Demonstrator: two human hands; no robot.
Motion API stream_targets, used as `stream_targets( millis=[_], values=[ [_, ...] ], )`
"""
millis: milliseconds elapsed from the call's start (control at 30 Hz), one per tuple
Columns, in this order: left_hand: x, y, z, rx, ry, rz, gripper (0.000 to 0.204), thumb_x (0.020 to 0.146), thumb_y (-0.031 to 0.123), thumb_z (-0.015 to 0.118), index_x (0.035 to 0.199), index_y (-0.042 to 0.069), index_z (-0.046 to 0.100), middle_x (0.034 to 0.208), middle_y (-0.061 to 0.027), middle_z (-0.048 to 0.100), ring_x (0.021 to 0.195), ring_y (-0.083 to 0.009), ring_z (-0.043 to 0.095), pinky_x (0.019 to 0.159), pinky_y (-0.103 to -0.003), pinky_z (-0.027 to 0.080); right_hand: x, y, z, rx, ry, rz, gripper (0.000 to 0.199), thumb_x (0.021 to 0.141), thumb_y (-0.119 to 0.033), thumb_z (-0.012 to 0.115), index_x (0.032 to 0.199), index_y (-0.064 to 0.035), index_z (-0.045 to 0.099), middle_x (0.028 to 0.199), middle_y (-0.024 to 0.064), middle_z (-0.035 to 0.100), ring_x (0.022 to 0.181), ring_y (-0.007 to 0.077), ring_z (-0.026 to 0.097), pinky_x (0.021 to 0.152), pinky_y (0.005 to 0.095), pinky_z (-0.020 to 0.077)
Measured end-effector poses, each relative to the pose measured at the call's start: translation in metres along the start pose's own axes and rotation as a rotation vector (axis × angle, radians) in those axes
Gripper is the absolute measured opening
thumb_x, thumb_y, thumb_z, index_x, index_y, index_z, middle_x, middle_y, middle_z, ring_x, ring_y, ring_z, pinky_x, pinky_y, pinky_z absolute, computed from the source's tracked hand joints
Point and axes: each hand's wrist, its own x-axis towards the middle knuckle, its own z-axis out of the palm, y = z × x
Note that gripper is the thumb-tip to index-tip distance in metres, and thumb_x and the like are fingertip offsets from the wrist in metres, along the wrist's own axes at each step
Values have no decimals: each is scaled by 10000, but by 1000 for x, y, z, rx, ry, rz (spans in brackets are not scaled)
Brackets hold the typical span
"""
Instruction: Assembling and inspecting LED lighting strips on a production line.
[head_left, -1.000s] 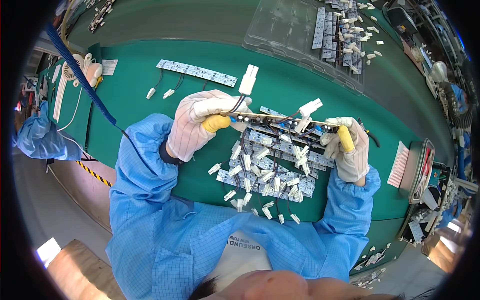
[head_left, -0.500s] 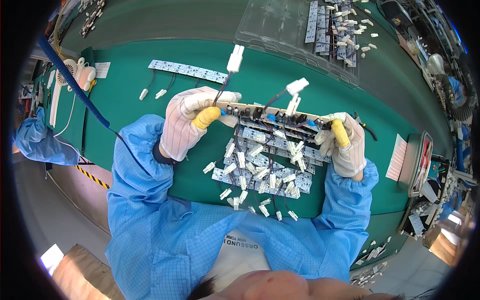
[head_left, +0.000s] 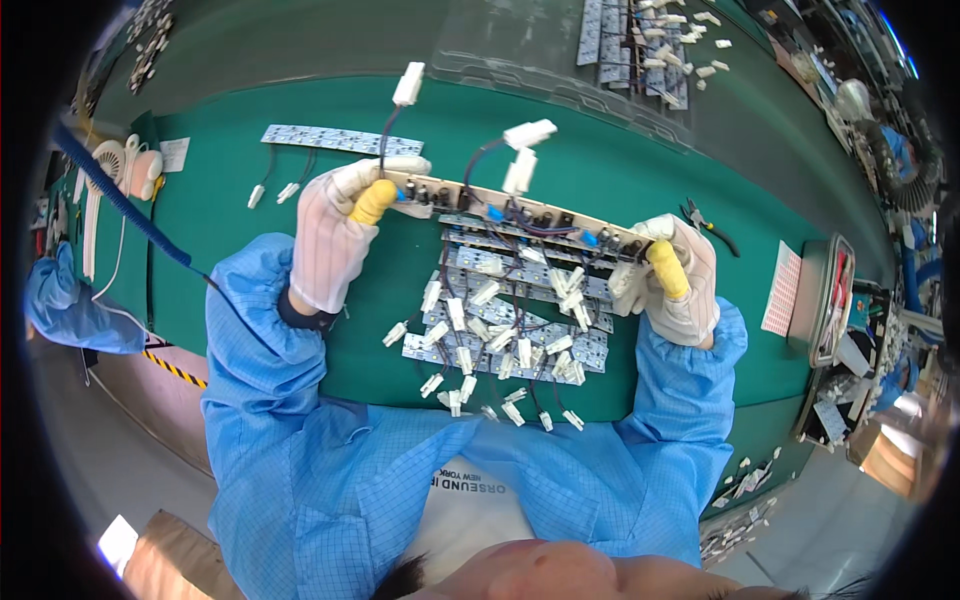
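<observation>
Between my two gloved hands I hold a long circuit board [head_left: 545, 215] edge-up, its black and blue parts facing me. My left hand [head_left: 341, 225] pinches its left end, with a yellow cover on the thumb. At the other end my right hand [head_left: 677, 275] grips it the same way. White connectors [head_left: 520, 170] on dark wires stick up from the board. Below it, nearer to me, lies a stack of similar boards [head_left: 480, 262] with many white connectors [head_left: 485, 335] spread over them. Another board strip [head_left: 330, 141] lies beyond my left hand, its wires hanging toward me.
Pliers [head_left: 712, 228] lie beyond my right hand, near a printed sheet [head_left: 782, 290] and a metal-rimmed box [head_left: 828, 300]. At the back are a clear plastic tray [head_left: 560, 90] and more boards [head_left: 610, 45]. A blue coiled cord [head_left: 120, 190] and a small fan [head_left: 125, 165] are at left.
The whole view has shifted, so the bench appears further left and slightly higher. Both hands keep hold of the board, which tilts a little more down to the right.
</observation>
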Motion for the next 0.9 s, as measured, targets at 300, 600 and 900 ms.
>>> stream_targets(
  millis=[300,600,900],
  values=[
    [-3,10,1,-137,-123,95,389,887,322,558,1040,-28,629,889,-97,636,767,-164,644,714,-252,498,4,-2,2,57,63,60,751,739,-556,662,1161,40,488,742,132,628,496,153,593,407,189,427],
    [-4,7,-4,-127,-204,263,517,876,456,514,1090,-5,610,882,-112,659,765,-187,645,696,-263,481,5,3,1,46,65,43,844,719,-605,639,1184,74,449,713,143,628,492,165,600,414,187,446],
    [-1,3,3,-88,-42,192,362,895,321,542,1051,7,631,893,-117,673,805,-190,644,742,-274,490,1,-2,3,105,9,1,637,818,-489,609,1143,44,482,726,141,627,508,150,597,423,199,445]
  ],
)
